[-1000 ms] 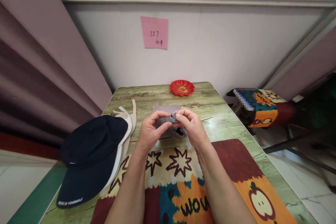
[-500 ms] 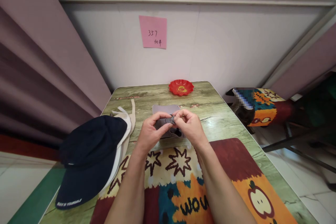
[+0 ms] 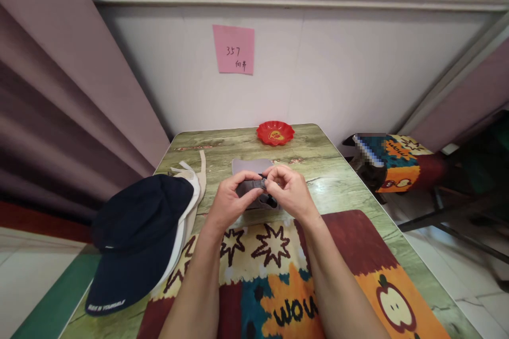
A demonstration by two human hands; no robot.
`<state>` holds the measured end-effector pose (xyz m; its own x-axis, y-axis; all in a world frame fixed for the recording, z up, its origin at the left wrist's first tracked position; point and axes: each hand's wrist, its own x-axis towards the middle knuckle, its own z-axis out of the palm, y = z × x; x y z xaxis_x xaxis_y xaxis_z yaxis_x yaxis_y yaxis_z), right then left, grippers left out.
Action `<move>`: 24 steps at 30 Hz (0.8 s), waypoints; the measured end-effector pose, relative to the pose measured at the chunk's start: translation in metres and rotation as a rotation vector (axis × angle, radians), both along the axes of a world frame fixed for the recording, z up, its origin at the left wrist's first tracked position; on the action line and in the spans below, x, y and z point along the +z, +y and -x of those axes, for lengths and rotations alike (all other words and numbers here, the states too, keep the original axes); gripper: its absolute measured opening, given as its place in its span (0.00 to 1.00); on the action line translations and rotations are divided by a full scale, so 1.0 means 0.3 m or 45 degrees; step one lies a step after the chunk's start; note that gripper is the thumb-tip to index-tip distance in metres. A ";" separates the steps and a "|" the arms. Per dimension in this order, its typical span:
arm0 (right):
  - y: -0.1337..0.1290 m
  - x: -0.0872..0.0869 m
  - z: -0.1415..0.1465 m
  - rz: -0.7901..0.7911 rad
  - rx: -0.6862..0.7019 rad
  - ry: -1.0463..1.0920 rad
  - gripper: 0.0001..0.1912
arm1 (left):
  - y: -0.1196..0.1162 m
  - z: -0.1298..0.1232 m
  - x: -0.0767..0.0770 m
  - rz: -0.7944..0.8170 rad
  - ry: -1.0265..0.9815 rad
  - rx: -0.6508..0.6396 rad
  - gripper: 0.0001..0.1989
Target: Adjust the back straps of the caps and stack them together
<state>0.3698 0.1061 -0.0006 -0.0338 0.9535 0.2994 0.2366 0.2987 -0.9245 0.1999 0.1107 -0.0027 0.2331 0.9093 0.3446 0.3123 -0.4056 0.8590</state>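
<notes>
A grey cap [image 3: 251, 166] lies on the table in front of me, its smooth lilac-grey part facing the wall. Both my hands are at its near side, fingertips almost meeting. My left hand [image 3: 227, 196] pinches the cap's dark grey strap [image 3: 249, 186] between thumb and fingers. At the strap's right end, my right hand [image 3: 293, 193] pinches it by what looks like a small fastener, partly covered by the fingers. A dark opening in the cap shows just below the fingertips.
On the left, a navy cap [image 3: 139, 233] lies over white and beige caps with loose straps. A red scalloped dish [image 3: 275, 133] stands near the wall. A colourful mat [image 3: 274, 275] lies under my forearms. To the right is a stool [image 3: 397, 161] with a patterned cover.
My right fingers have shifted slightly at the strap's end. Both hands still pinch the strap, and the view has moved a little.
</notes>
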 end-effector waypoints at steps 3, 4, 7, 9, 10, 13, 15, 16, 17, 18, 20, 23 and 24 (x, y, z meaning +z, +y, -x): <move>-0.002 0.004 -0.004 -0.016 0.010 -0.037 0.05 | -0.002 -0.001 0.004 -0.024 0.031 0.000 0.09; -0.002 0.005 -0.006 -0.025 0.021 -0.059 0.05 | -0.002 -0.001 0.005 -0.033 0.042 -0.002 0.09; -0.004 0.007 -0.018 -0.046 0.070 -0.130 0.05 | -0.003 0.001 0.006 -0.055 0.078 -0.011 0.08; -0.005 0.007 -0.030 -0.049 0.111 -0.165 0.05 | -0.003 0.003 0.005 -0.062 0.104 -0.027 0.08; -0.006 0.008 -0.036 -0.046 0.129 -0.178 0.05 | -0.003 0.004 0.005 -0.065 0.114 -0.038 0.08; -0.010 0.009 -0.053 0.015 0.153 -0.177 0.03 | -0.002 0.006 0.002 -0.069 0.131 -0.072 0.08; -0.011 0.009 -0.059 0.114 0.162 -0.110 0.03 | -0.001 0.007 0.000 -0.070 0.136 -0.085 0.08; -0.011 0.007 -0.059 0.162 0.169 -0.052 0.05 | -0.001 0.007 0.000 -0.070 0.135 -0.088 0.08; -0.010 0.005 -0.058 0.198 0.178 0.018 0.07 | 0.000 0.007 0.000 -0.070 0.129 -0.086 0.08; -0.008 0.001 -0.054 0.219 0.189 0.092 0.08 | 0.000 0.007 0.000 -0.069 0.118 -0.083 0.08; -0.002 -0.009 -0.044 0.228 0.218 0.229 0.10 | 0.000 0.008 0.000 -0.063 0.086 -0.079 0.08; 0.008 -0.026 -0.026 0.211 0.221 0.321 0.11 | 0.001 0.010 -0.002 -0.042 0.044 -0.084 0.07; 0.011 -0.029 -0.022 0.195 0.203 0.313 0.11 | 0.003 0.011 -0.004 -0.033 0.035 -0.086 0.07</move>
<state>0.3765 0.1092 -0.0093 -0.1308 0.9766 0.1707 -0.0374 0.1672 -0.9852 0.1965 0.1115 -0.0039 0.3034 0.8821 0.3603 0.3070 -0.4484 0.8394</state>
